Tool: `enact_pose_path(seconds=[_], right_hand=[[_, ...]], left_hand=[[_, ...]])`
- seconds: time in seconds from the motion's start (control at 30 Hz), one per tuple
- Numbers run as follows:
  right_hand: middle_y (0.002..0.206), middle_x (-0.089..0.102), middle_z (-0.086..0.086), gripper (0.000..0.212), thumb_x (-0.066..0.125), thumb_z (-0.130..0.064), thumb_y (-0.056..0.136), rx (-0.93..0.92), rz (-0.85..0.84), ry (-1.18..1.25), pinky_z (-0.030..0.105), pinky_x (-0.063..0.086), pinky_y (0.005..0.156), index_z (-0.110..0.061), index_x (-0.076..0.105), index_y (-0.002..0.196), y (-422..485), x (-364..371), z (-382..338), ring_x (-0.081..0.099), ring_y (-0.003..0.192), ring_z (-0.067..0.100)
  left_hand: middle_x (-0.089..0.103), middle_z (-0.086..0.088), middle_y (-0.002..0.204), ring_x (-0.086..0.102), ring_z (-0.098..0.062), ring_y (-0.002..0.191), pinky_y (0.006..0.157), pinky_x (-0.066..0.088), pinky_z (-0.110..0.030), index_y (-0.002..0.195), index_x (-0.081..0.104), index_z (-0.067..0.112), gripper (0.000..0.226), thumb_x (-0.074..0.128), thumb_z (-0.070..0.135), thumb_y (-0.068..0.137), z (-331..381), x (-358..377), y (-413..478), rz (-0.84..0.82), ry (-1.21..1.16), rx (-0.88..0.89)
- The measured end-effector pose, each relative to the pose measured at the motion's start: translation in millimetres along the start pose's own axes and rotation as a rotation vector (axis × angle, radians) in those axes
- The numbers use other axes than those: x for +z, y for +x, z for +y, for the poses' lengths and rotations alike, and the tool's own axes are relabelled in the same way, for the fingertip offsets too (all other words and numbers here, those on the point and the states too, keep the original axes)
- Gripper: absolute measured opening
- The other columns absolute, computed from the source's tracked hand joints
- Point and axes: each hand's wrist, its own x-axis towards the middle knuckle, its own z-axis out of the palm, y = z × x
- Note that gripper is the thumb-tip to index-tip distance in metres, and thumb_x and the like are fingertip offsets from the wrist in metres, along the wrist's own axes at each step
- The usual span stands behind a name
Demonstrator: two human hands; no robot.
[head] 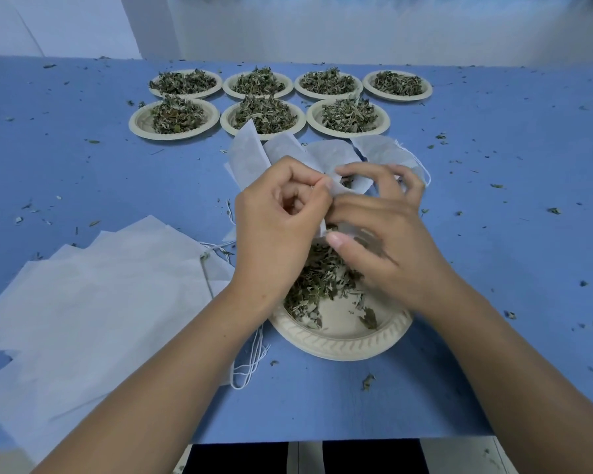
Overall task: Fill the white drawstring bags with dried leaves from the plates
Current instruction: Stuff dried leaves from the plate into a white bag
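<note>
We judge it early: our left hand [281, 217] and right hand [377, 230] both pinch one drawstring bag [334, 188] above the near plate [339, 342]; seven heaped plates [135, 122] wait upper centre.

Passage lies over the table [514, 241] right of the near plate [343, 347]; stacked bags [100, 302] block the left, seven filled plates [348, 133] the far side.

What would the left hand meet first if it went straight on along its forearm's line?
Past the bag it pinches, probably the loose white bags lying just beyond the left hand, before the far plates. Its height above them is unclear.
</note>
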Motion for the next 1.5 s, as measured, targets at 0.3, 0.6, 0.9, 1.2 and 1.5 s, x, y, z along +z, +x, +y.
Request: enact_pose_path(seconds=[0.3,0.6,0.9,1.2,1.5], right_hand=[[0.085,0.058,-0.022,0.013,0.079,-0.028,0.073,0.071,0.215,0.175,0.034,0.023,0.105,-0.018,0.07,0.076,-1,3,-4,0.05,0.102,0.002],[0.087,0.067,-0.01,0.004,0.072,-0.031,0.08,0.202,0.35,0.177,0.048,0.027,0.106,-0.031,0.071,0.077,0,1,4,0.054,0.106,0.006],[0.078,0.068,-0.008,0.021,0.06,-0.023,0.092,0.449,0.136,0.462,0.026,0.044,0.076,-0.015,0.067,0.075,5,-24,20,0.06,0.079,0.008],[0.093,0.061,-0.012,0.029,0.084,-0.015,0.071,0.319,-0.49,0.14,0.023,0.046,0.075,-0.023,0.072,0.097,3,-2,15,0.056,0.073,0.009],[0.077,0.074,-0.002,0.029,0.071,0.016,0.068,0.37,-0.093,0.812,0.024,0.058,0.071,-0.013,0.073,0.076,2,-29,14,0.071,0.074,0.014]], left_hand=[[0.058,-0.007,0.054,0.055,-0.02,0.047,0.049,0.045,-0.029,0.081,0.063,0.008,0.011,0.064,0.009,0.091,-2,1,-1,0.026,0.028,0.011],[0.051,-0.004,0.052,0.043,-0.005,0.046,0.047,0.036,-0.019,0.08,0.065,0.008,0.01,0.065,0.009,0.09,0,0,-1,0.005,0.033,0.001],[0.053,0.01,0.047,0.045,-0.004,0.038,0.044,0.042,-0.02,0.075,0.063,0.018,0.02,0.062,0.007,0.091,3,-11,11,0.154,-0.019,-0.058],[0.052,0.007,0.048,0.044,-0.004,0.039,0.043,0.041,-0.02,0.074,0.062,0.017,0.021,0.062,0.006,0.091,3,-7,9,0.13,-0.038,-0.061],[0.052,0.009,0.047,0.044,-0.003,0.039,0.046,0.041,-0.018,0.074,0.062,0.017,0.019,0.063,0.007,0.091,1,-6,8,0.119,-0.017,-0.052]])
